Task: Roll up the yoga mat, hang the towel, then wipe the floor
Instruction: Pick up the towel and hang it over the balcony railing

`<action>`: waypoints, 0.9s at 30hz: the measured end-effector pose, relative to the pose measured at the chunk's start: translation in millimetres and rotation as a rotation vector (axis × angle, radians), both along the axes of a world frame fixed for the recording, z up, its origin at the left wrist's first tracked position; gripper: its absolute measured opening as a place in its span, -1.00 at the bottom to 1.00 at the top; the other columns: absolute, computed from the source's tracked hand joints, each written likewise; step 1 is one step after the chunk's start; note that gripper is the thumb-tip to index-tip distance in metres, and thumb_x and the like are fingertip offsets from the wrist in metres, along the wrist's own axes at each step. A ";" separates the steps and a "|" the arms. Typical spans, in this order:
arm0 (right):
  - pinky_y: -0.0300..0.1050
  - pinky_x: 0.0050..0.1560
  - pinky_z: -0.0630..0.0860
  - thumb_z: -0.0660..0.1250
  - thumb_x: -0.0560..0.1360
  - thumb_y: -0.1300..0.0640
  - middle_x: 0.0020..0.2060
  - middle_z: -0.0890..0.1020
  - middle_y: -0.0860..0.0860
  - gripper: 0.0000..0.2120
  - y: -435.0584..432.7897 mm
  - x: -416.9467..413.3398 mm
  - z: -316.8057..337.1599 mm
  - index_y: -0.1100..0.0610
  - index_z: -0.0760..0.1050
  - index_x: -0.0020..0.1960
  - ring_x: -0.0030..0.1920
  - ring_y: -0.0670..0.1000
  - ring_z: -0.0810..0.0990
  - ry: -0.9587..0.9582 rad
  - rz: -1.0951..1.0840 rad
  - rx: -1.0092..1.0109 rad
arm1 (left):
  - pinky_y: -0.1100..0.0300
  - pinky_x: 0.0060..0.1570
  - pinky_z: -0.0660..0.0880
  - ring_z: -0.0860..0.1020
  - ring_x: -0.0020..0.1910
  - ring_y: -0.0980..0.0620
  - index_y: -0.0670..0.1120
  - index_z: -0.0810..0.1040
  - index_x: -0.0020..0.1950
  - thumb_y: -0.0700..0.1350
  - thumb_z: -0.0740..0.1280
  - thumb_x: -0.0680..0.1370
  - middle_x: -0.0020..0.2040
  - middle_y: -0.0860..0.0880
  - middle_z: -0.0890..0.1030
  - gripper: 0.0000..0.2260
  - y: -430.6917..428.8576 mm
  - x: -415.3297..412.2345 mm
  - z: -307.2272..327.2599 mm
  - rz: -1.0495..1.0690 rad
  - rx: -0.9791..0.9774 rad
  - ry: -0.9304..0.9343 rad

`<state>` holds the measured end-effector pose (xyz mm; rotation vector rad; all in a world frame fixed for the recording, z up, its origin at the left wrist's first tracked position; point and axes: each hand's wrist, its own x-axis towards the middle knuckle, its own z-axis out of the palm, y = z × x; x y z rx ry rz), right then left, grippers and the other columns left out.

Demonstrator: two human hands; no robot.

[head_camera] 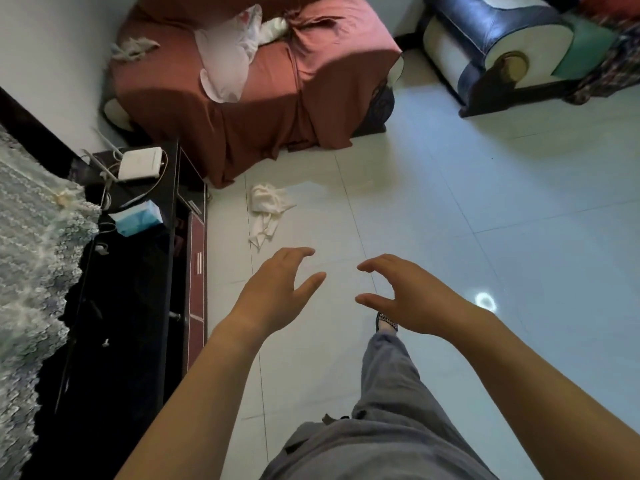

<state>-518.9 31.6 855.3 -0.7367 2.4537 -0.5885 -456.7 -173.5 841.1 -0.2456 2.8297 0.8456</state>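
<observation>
Floor (485, 220): pale glossy tile, and everything below stands or lies on it. No yoga mat shows anywhere on it.

Red-covered sofa (263, 109): stands at the floor's far edge, toward the far-left corner. Its cover hangs down to the tile. A grey rag (133, 48) lies crumpled on its left arm.

Black cabinet (138, 271): runs along the floor's left edge. A tissue box (136, 218) sits at its far end.

Left hand (277, 289), right hand (408, 296): both are held out in front of the body. Palms turn inward and down, and the fingers are spread and gently curved. Neither holds or touches anything. Judgement: this looks like a two-handed reach being readied toward the cloth, since limp fabric gathers more easily with both hands.

White cloth (268, 209): a bunched, unfolded heap on the tile near the far-left corner. It lies between the sofa's hanging cover and the cabinet's front edge and touches neither. It could be the towel to hang or the cloth for wiping; I cannot tell which. Judgement: nothing is hung yet, and wiping has not started.
</observation>
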 end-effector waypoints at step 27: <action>-0.21 0.19 0.38 0.29 0.47 -0.15 0.27 0.44 -0.11 -0.54 -34.7 -463.1 7.7 -0.05 0.35 0.32 0.22 -0.08 0.42 -0.034 0.220 0.072 | 0.34 0.16 0.25 0.37 0.31 0.12 0.06 0.35 0.37 0.09 0.22 0.57 0.34 0.08 0.41 -0.62 -31.3 -426.3 -14.2 0.059 0.012 0.044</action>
